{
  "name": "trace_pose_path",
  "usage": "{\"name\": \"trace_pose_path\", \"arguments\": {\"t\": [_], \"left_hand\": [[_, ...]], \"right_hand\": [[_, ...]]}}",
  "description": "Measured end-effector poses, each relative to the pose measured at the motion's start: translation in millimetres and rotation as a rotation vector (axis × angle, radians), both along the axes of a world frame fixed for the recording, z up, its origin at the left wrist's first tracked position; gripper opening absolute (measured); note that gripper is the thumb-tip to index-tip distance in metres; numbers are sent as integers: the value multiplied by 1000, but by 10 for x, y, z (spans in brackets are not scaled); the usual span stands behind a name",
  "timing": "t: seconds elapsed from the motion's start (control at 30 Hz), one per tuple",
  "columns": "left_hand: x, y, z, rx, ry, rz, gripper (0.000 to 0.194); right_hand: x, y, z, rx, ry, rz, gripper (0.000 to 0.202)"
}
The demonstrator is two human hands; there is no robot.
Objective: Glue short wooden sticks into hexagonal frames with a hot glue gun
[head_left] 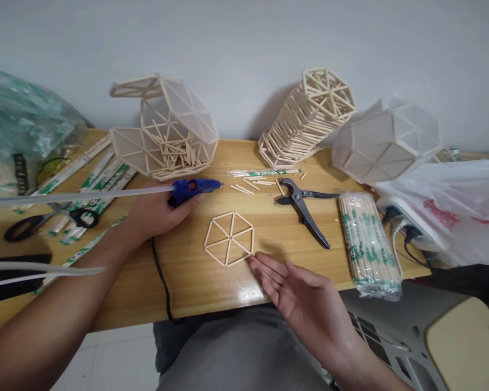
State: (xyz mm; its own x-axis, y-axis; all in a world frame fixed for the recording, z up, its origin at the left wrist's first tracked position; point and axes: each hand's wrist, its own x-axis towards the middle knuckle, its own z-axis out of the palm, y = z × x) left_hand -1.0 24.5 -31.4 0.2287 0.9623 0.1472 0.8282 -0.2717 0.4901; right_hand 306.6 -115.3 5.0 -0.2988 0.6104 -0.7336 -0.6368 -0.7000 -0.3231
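My left hand (158, 212) is wrapped round a blue glue gun (193, 189), its nozzle pointing right and a long white glue stick trailing from its back. On the table lies a flat six-sided stick frame (230, 237) with spokes meeting at its middle. My right hand (295, 290) lies palm up with fingers stretched out, fingertips at the frame's lower right corner. Just beyond the frame are several short cut stick pieces (255, 183). Black-handled pliers (303, 206) rest open to the right of them.
Behind stand a papered stick box (187, 114) holding loose sticks, a tall stick lattice (305, 119) and a papered form (387, 141). Wrapped chopsticks (369, 244) lie right, near a power strip (411, 228). Scissors (51, 220) lie left. A black cord (163, 282) crosses the front edge.
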Motion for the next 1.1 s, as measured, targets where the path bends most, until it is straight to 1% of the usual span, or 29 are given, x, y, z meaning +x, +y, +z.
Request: {"name": "trace_pose_path", "arguments": {"t": [0.1,0.23,0.4,0.5,0.67,0.9,1.1], "left_hand": [[-3,1,-12,7,5,-3,45],[-14,3,-30,18,7,6,47],[-11,5,-14,8,4,-12,44],[-1,6,-7,8,-10,-14,45],[3,3,-7,13,-8,-12,43],[-5,0,-10,-22,18,-8,47],[-14,3,-21,2,-1,-18,47]], "right_hand": [[-5,-6,-4,7,-13,4,33],[-13,-12,-8,5,-26,10,36],[-17,-9,-16,-2,-22,4,38],[-19,-11,-19,1,-28,6,40],[-14,-19,-17,6,-49,19,37],[-14,-32,-19,3,-43,9,39],[-22,-37,-13,1,-51,18,39]]}}
